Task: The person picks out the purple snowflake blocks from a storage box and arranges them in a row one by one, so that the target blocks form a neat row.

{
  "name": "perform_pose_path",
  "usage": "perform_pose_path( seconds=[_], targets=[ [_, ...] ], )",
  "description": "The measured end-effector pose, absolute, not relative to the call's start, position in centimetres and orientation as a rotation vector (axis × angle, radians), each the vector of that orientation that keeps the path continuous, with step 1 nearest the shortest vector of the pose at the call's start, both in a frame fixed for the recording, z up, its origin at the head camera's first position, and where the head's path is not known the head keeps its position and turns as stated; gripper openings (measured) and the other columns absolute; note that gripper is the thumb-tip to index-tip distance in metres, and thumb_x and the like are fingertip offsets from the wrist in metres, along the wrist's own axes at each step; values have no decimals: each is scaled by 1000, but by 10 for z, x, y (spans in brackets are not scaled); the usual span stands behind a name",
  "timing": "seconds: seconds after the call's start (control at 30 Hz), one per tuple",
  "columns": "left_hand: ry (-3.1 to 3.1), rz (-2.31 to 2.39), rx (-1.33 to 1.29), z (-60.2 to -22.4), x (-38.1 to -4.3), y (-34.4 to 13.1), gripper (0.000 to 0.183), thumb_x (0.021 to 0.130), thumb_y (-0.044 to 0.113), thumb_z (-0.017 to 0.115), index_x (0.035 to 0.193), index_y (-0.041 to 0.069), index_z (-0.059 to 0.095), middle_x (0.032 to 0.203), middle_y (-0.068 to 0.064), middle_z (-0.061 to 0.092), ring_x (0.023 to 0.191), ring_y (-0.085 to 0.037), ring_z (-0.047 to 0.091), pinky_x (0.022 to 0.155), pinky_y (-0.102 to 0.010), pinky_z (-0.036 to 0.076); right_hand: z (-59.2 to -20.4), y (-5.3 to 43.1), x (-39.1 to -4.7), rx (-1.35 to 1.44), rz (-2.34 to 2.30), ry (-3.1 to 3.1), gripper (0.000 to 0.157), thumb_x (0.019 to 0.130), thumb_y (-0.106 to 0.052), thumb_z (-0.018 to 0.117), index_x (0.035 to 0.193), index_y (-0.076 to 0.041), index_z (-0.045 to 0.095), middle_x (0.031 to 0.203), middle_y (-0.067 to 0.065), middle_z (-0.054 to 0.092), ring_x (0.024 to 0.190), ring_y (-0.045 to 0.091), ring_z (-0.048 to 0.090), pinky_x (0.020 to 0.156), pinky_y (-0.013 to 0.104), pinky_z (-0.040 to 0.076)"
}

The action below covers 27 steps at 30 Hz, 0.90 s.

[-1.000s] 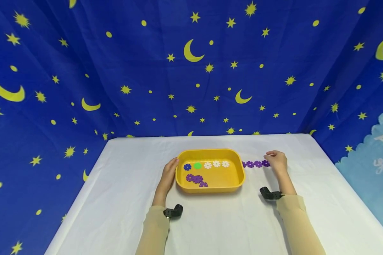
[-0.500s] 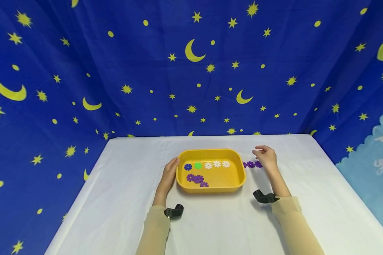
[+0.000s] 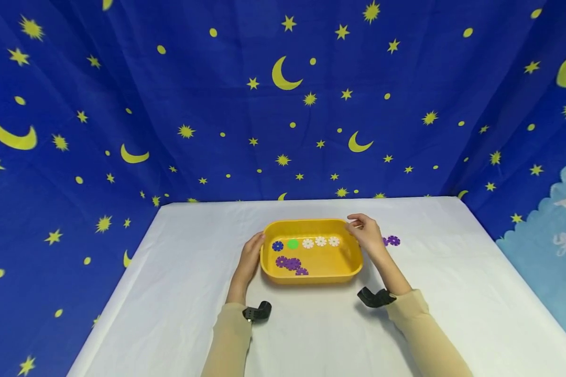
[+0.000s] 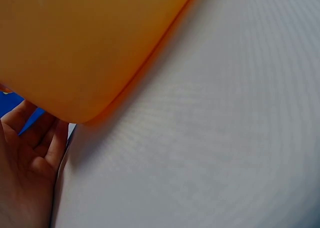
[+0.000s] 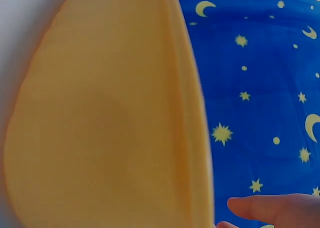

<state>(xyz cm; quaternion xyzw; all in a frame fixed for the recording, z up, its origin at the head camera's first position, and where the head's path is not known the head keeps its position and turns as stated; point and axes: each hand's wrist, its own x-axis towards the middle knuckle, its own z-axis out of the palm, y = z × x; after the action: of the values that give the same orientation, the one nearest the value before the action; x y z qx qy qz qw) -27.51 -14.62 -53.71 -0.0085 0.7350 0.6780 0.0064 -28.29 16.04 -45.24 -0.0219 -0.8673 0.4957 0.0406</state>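
A yellow plastic tray (image 3: 330, 262) stands on the table with snowflake-shaped discs inside. My left hand (image 3: 249, 260) rests at the tray's left side; in the left wrist view its fingers (image 4: 55, 145) reach up to the outer wall, fairly straight. My right hand (image 3: 368, 233) is at the tray's back right corner, its fingers loosely extended with nothing seen between them. In the right wrist view a straight finger (image 5: 265, 206) shows beside the rim. Right of that hand lie purple snowflake discs (image 3: 393, 240) on the cloth; the hand hides part of their row.
Inside the tray a blue disc (image 3: 277, 245), a green disc (image 3: 293, 244) and white discs (image 3: 320, 241) form a row, with purple discs (image 3: 292, 263) clustered in front. A white cloth (image 3: 193, 251) covers the table. A blue curtain (image 3: 226, 104) hangs behind.
My right hand has moved left from the far end of the purple row to the tray's right rim. My left hand, the tray and the discs have stayed in place.
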Motion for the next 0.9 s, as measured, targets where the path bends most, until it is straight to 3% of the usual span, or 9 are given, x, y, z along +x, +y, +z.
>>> perform_pose_path(
  seconds=[0.23,0.47,0.7,0.9],
  targets=[
    [2283,2132,-13,-535,-275,-148,54,100,41,44,139,3,46,146,-16,46,141,-30,36,121,-46,22,-451,139,-285,81,1534,-2650,31,88,-6,63,115,8,60,98,24,65,80,20,60,69,16,48],
    [2285,2103,40,-510,-261,-145,48,102,29,42,138,-3,45,144,-22,45,139,-36,37,120,-48,24,-461,119,-285,257,1571,-2649,31,83,-2,65,112,10,61,91,23,65,71,11,54,60,14,45],
    [2277,2132,52,-524,-269,-146,51,101,36,43,137,0,47,143,-19,47,139,-33,38,121,-46,23,-466,95,-284,376,1614,-2704,33,83,-2,66,114,10,60,92,23,66,75,19,59,65,20,48],
    [2364,2134,75,-539,-274,-146,60,98,48,43,136,2,50,141,-19,50,137,-34,40,119,-52,25,-470,75,-284,535,1674,-2709,33,82,1,67,113,12,59,86,24,67,66,13,58,60,18,48]
  ],
)
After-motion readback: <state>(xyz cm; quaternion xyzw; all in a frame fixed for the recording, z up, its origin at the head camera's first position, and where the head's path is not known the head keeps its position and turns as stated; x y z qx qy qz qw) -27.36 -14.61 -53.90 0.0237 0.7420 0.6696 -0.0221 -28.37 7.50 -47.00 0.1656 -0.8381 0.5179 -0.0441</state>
